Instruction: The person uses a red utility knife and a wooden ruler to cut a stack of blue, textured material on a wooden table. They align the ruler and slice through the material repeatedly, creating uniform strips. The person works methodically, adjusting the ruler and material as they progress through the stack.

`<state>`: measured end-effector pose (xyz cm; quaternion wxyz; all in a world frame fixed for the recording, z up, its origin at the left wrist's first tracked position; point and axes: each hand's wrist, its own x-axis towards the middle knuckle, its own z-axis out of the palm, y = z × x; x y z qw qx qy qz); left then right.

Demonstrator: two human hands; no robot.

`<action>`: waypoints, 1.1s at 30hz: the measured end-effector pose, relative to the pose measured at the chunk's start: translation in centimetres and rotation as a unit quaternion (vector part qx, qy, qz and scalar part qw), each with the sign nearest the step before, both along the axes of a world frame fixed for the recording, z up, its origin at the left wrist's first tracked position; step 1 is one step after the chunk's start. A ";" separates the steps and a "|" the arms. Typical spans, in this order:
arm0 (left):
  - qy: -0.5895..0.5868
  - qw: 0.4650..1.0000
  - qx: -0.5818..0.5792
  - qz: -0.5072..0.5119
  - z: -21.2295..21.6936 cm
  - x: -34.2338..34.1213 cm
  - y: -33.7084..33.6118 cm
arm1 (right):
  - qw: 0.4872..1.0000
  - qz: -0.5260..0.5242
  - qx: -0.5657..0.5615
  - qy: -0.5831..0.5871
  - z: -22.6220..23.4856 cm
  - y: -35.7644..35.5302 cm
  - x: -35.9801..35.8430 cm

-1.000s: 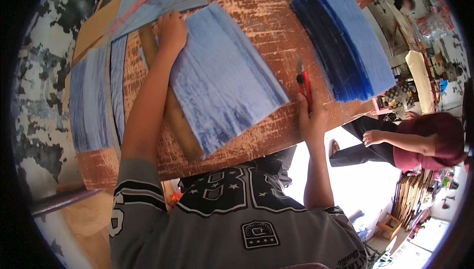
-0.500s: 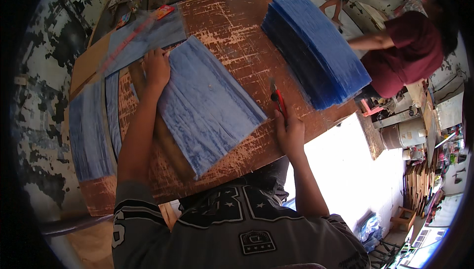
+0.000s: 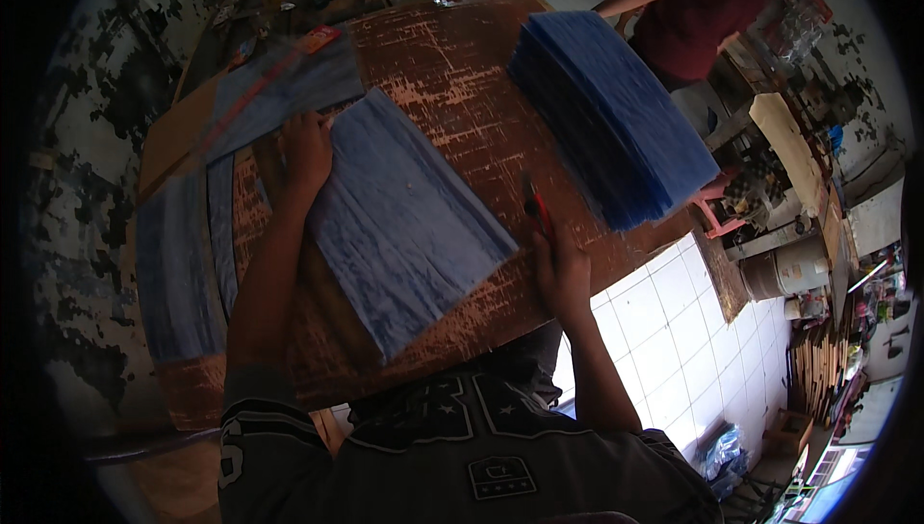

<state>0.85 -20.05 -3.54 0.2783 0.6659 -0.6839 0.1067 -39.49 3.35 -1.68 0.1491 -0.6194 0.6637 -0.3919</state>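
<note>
A blue streaked sheet [image 3: 414, 226] lies at a slant on the worn brown table, over a dark brown strip [image 3: 342, 307] that shows along its left edge. My left hand [image 3: 308, 153] is at the sheet's upper left corner, fingers bent and closed on that edge. Just past the sheet's right corner, my right hand [image 3: 563, 269] is closed round a cutter knife [image 3: 541, 211] with a red and black body. Its narrow grey tip points away from me, apart from the sheet. Part of its body is hidden in my palm.
A tall stack of blue sheets [image 3: 616, 120] stands at the table's far right. More bluish sheets [image 3: 178, 264] lie at the left, beside a brown board [image 3: 173, 129]. A person in a maroon shirt [image 3: 707, 14] is beyond the stack. White floor tiles [image 3: 664, 332] show past the table's right edge.
The person in maroon has moved left behind the stack. The picture has darkened, and the view has shifted slightly. My hands hold nearly the same places.
</note>
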 end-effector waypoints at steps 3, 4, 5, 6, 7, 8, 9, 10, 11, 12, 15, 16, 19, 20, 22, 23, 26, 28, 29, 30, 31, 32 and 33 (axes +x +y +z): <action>0.007 1.000 0.010 0.002 0.4 -0.3 0.1 | 1.000 0.006 -0.018 -0.002 0.4 0.0 0.2; 0.009 1.000 0.016 0.002 0.5 -0.4 0.1 | 1.000 0.007 -0.016 -0.005 0.5 0.0 0.2; 0.007 1.000 0.012 -0.002 0.6 -0.5 0.2 | 1.000 0.007 -0.013 -0.007 0.5 0.0 0.2; 0.005 1.000 0.007 -0.007 0.7 -0.6 0.2 | 1.000 0.007 -0.010 -0.009 0.5 0.1 0.1; 0.004 1.000 0.003 -0.011 0.8 -0.6 0.2 | 1.000 0.010 -0.021 -0.005 0.3 0.0 0.0; 0.004 1.000 0.005 -0.015 0.8 -0.5 0.1 | 0.999 0.014 -0.032 0.000 -0.2 -0.1 -0.2; 0.004 1.000 0.007 -0.018 0.7 -0.3 -0.1 | 0.999 0.017 -0.043 0.005 -0.4 -0.1 -0.4; 0.004 1.000 0.008 -0.022 0.9 -0.3 -0.1 | 0.999 0.017 -0.041 -0.002 -0.3 -0.1 -0.3; 0.006 1.000 0.020 -0.017 1.0 -0.3 -0.1 | 0.999 0.016 -0.040 -0.008 -0.2 -0.1 -0.2; 0.007 0.999 0.032 -0.011 1.1 -0.3 0.0 | 0.999 0.017 -0.038 -0.015 0.0 0.0 -0.1; -0.004 0.999 0.042 0.017 2.1 -0.5 0.6 | 1.000 0.013 -0.013 -0.012 0.3 0.0 0.2; -0.011 0.999 0.043 0.031 2.4 -0.6 1.2 | 1.000 0.015 -0.014 -0.011 0.3 0.0 0.4; 0.006 0.991 0.126 0.047 7.7 -5.0 4.0 | 1.000 0.006 0.000 0.003 -0.1 0.3 -0.4; 0.000 0.991 0.119 0.053 7.5 -4.5 4.0 | 1.000 0.008 0.008 0.008 -0.2 0.1 -0.5; -0.013 0.992 0.106 0.061 5.9 -3.5 2.3 | 0.999 0.008 0.034 0.013 0.2 0.1 -0.2; -0.008 0.994 0.097 0.053 4.8 -3.2 1.3 | 1.000 0.013 0.018 0.010 0.1 0.0 -0.1; 0.013 0.997 0.065 0.025 2.5 -2.5 -1.2 | 0.999 0.025 -0.019 0.010 -0.3 -0.2 -0.2; 0.037 0.999 0.039 -0.006 1.5 -3.2 -2.8 | 0.999 0.027 -0.029 0.028 -1.0 -0.3 -0.6; 0.053 0.998 0.025 -0.023 1.2 -3.4 -3.4 | 0.999 0.028 -0.029 0.022 -0.9 -0.3 -0.4; 0.069 0.997 0.010 -0.039 0.9 -3.4 -4.0 | 0.999 0.029 -0.029 0.016 -0.6 -0.3 -0.1; 0.086 0.995 -0.003 -0.060 0.9 -4.0 -4.4 | 0.999 0.027 -0.029 0.011 -0.3 -0.3 -0.1; 0.100 0.993 -0.003 -0.065 0.9 -4.5 -4.6 | 1.000 0.022 -0.013 0.002 0.0 -0.2 0.0; 0.113 0.991 -0.003 -0.070 0.8 -5.0 -4.9 | 1.000 0.018 0.004 -0.006 0.2 -0.1 0.2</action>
